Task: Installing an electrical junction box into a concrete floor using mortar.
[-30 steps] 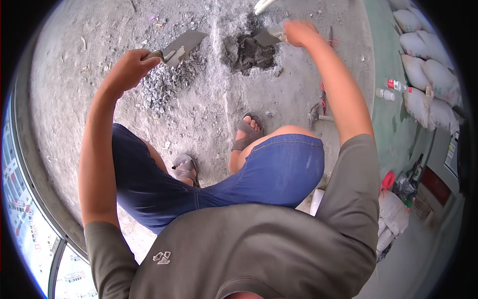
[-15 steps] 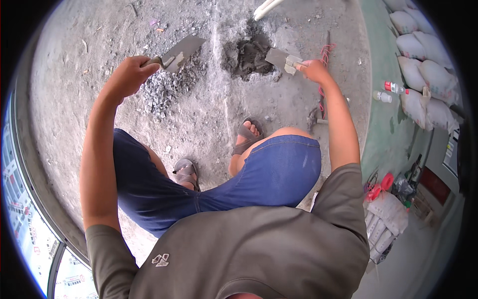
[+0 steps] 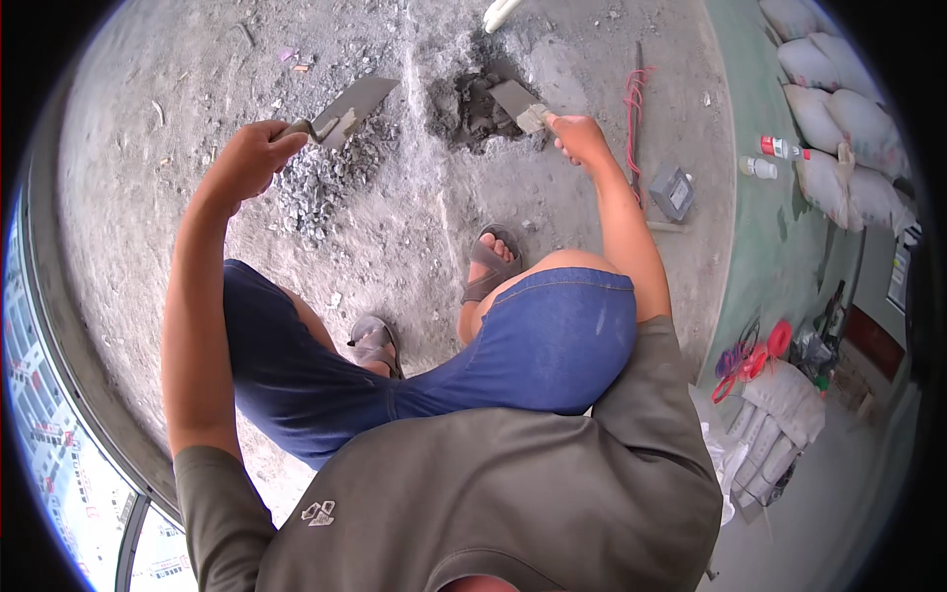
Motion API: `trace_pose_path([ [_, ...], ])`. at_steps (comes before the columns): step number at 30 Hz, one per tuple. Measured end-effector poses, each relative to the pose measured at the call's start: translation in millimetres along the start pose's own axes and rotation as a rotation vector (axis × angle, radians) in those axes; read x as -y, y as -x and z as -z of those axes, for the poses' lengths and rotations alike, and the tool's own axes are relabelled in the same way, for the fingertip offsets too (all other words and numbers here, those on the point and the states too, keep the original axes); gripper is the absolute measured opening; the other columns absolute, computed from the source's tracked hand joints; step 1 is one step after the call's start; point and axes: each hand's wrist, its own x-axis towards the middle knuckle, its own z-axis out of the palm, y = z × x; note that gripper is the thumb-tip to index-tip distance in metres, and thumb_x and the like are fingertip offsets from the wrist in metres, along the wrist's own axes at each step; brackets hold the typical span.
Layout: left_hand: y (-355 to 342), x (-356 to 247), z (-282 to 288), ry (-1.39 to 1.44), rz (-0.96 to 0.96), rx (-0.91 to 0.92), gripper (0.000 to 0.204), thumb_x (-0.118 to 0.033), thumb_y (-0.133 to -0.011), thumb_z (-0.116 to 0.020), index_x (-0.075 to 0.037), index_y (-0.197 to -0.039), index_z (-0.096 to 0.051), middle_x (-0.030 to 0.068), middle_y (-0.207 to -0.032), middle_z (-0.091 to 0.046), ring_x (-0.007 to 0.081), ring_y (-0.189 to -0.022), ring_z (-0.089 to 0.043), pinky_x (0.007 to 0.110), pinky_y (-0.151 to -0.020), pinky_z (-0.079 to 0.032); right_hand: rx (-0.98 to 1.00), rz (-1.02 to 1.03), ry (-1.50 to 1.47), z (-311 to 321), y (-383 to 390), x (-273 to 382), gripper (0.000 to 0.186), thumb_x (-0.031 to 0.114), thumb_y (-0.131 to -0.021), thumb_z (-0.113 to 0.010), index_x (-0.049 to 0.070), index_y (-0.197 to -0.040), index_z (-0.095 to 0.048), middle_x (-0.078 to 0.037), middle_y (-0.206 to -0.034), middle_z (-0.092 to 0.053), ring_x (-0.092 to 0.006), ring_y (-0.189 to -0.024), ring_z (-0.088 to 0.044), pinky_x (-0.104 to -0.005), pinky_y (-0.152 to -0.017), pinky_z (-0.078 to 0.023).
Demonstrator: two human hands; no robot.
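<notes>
My left hand (image 3: pixel 247 168) is closed round the handle of a steel trowel (image 3: pixel 357 104), whose blade hangs over a heap of grey gravel (image 3: pixel 321 192). My right hand (image 3: pixel 582 143) grips a second trowel (image 3: pixel 511 99), which has pale residue near its handle; its blade reaches over a rough hole (image 3: pixel 464 113) lined with dark, wet mortar. The hole lies to the right of a pale line of rubble on the concrete floor (image 3: pixel 158 247). My sandalled feet are below the heap and the hole.
At the right are a rod with red cord (image 3: pixel 637 109), a grey box (image 3: pixel 673 192), white sacks (image 3: pixel 824 118), small bottles (image 3: pixel 758 168) and red items (image 3: pixel 777 337). Pale pipes (image 3: pixel 498 12) lie beyond the hole. A curved window edge (image 3: pixel 138 498) runs along the left.
My right hand first moved down and outward, then came back left, bringing its trowel over the hole. My left hand and trowel shifted slightly down. More of the cord and box now shows.
</notes>
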Motion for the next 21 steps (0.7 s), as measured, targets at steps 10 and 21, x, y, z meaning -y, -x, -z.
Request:
trace_pose_path([
  [10,5.9,9.2,7.6,-0.001,-0.01,-0.028,0.03,-0.031,-0.094,-0.062,-0.002,-0.092,-0.067,-0.0046,-0.061,-0.046,0.0054,-0.05,-0.038,0.026,-0.044,-0.03,0.006,-0.168,-0.633,-39.2,31.2,-5.1,0.034,0.036,-0.094,-0.057,0.002,-0.089,-0.062,-0.003,-0.069,-0.054,-0.0092,-0.048,-0.045,-0.026,-0.039,-0.033],
  [21,7.4,10.3,9.5,-0.002,-0.028,-0.049,0.031,-0.031,-0.094,-0.062,-0.002,-0.088,-0.065,-0.0042,-0.062,-0.046,0.0056,-0.05,-0.038,0.026,-0.044,-0.031,-0.064,-0.084,-0.444,-56.7,38.9,-7.9,0.036,0.035,-0.093,-0.059,-0.001,-0.09,-0.063,-0.004,-0.065,-0.056,-0.0109,-0.046,-0.047,-0.0284,-0.039,-0.036],
])
